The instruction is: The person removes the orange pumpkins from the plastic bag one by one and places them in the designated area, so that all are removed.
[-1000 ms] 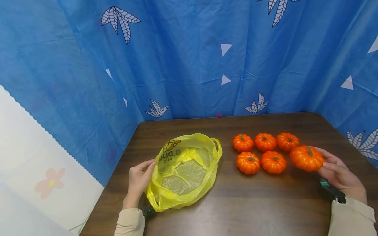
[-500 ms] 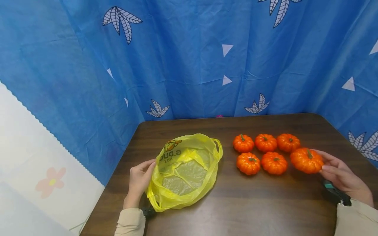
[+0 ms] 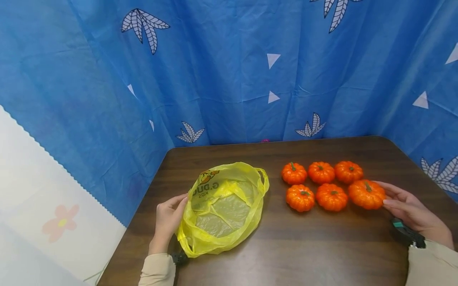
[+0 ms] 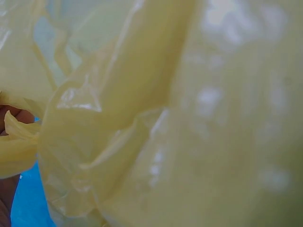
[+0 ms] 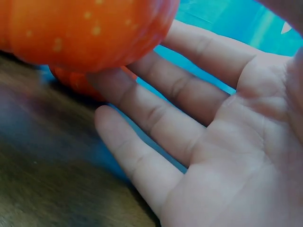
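My left hand (image 3: 169, 219) pinches the left rim of a yellow plastic bag (image 3: 247, 226), which stands with its mouth spread wide and nothing visible inside. Crinkled yellow film of the bag (image 4: 142, 142) fills most of the left wrist view, with only a bit of the fingers at the left edge. At the right, my right hand (image 3: 411, 210) holds an orange pumpkin (image 3: 367, 194) between thumb and fingers, at the near right end of the pumpkin group. From the right wrist, the fingers (image 5: 156, 116) stretch out behind and under the pumpkin (image 5: 85, 33); whether it touches the table is unclear.
Several more small pumpkins stand in two rows right of the bag, among them a near-row pumpkin (image 3: 331, 197) and a back-row pumpkin (image 3: 348, 172). The dark wooden table (image 3: 286, 254) meets a blue patterned curtain (image 3: 229, 71) behind. A white flowered cloth (image 3: 64, 190) hangs left.
The held pumpkin has moved left and slightly lower, close beside the near row. My right hand has lowered with it. My left hand and the bag have stayed in place.
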A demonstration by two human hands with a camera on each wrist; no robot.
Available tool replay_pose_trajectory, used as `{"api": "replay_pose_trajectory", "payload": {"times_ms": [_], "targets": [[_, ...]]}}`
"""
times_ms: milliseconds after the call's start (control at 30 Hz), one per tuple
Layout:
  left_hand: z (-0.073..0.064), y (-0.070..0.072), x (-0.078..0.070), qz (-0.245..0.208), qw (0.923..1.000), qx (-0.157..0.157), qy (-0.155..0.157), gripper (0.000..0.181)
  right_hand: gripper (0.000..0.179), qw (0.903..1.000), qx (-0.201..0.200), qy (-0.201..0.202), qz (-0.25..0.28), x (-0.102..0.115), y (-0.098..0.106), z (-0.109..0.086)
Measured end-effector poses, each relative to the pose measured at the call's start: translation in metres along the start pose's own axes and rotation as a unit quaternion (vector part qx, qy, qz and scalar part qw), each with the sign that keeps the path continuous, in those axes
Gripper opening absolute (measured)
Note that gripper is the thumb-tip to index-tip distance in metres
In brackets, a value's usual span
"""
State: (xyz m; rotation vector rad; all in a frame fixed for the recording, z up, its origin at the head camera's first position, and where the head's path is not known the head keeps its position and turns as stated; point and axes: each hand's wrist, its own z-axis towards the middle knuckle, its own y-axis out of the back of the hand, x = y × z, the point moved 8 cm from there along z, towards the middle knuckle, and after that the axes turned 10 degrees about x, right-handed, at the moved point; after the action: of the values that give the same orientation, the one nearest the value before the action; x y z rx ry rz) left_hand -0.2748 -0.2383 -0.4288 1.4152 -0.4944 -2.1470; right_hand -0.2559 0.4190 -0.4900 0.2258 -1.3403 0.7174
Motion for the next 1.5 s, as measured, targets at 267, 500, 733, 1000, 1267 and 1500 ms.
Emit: {"api": "replay_pose_trajectory", "payload": {"times_ms": [267, 500, 733, 1000, 1267, 1500], "targets": [[0.001, 0.0, 0.0, 0.001, 0.9999, -0.005, -0.012, 0.013, 0.062, 0.9998, -0.019, -0.007, -0.004, -0.002, 0.002, 0.0], [0.002, -0.001, 0.0, -0.005, 0.9998, -0.006, -0.02, 0.013, 0.055, 0.9921, -0.071, -0.07, -0.076, -0.005, 0.011, -0.002], [0.0, 0.0, 0.0, 0.0, 0.9999, -0.005, -0.015, 0.012, 0.052, 0.9849, -0.095, -0.096, -0.108, -0.008, 0.015, -0.004], [0.001, 0.0, 0.001, 0.001, 0.9999, -0.005, -0.016, 0.013, 0.052, 0.9844, -0.081, -0.093, -0.126, -0.008, 0.012, -0.002], [0.001, 0.001, 0.0, 0.003, 0.9998, -0.008, -0.02, 0.012, 0.051, 0.9798, -0.086, -0.103, -0.148, -0.009, 0.013, -0.001], [0.001, 0.0, 0.0, 0.001, 0.9998, -0.005, -0.019, 0.013, 0.049, 0.9778, -0.082, -0.112, -0.157, -0.01, 0.014, -0.001]]}}
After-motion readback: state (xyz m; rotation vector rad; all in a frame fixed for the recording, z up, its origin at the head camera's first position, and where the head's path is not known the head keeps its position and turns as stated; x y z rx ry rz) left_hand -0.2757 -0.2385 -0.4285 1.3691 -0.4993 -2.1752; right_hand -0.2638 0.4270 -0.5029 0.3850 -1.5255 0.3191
